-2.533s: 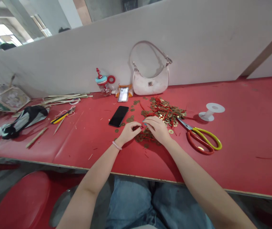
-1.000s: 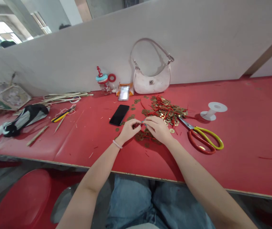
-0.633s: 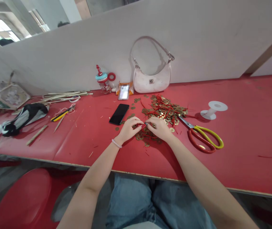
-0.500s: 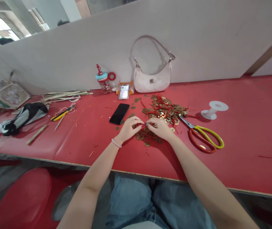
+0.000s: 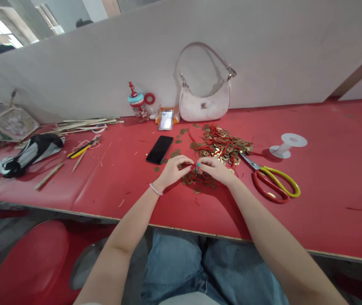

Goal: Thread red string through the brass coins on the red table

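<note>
The left hand (image 5: pixel 170 174) and the right hand (image 5: pixel 219 170) are almost fingertip to fingertip, each with thumb and finger pinched on a bit of red string (image 5: pixel 196 164), just above a small pile of coins (image 5: pixel 199 179) on the red table (image 5: pixel 104 182). A larger heap of coins (image 5: pixel 228 146) tangled with red cords lies just beyond the right hand, the tips of the scissors (image 5: pixel 257 167) at its edge. A black phone (image 5: pixel 159 149) lies near the left hand.

Coins (image 5: pixel 189 179) partly hidden beneath fingers (image 5: pixel 211 162)
</note>
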